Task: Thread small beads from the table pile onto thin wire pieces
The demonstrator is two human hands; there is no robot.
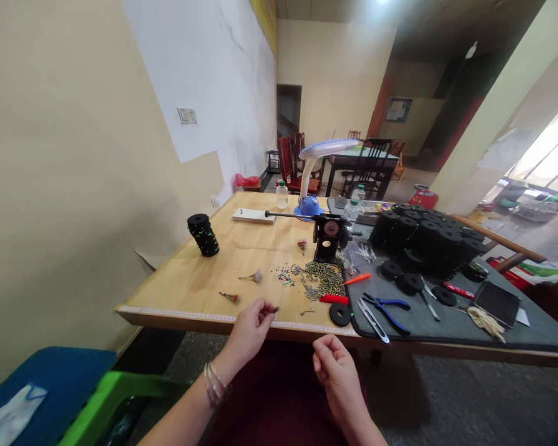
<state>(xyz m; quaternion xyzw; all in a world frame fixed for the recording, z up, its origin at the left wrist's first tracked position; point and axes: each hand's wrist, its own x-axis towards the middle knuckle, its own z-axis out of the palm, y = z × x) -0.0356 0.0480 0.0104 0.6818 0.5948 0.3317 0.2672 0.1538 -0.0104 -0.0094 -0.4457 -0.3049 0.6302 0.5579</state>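
Note:
My left hand [250, 331] is over the front edge of the wooden table, thumb and forefinger pinched on a small dark piece [276, 309] too tiny to name. In front of the table edge, my right hand [337, 368] is closed with fingertips together; whatever it may hold is hidden. Between and beyond the hands lie a small metal piece [307, 312], a black foam ring [340, 314] and a red tube [333, 299]. A pile of yellow-and-black small parts [325, 279] spreads behind them, with loose coloured beads [286, 274] at its left. Small feathery tufts [230, 297] lie left.
A black hand-cranked device [328, 238] with a long rod stands behind the pile, near a blue lamp [308, 205]. Blue-handled pliers [390, 305], snips [373, 320] and stacked black foam rolls [428, 238] occupy the grey mat. A black roll [203, 235] stands at left.

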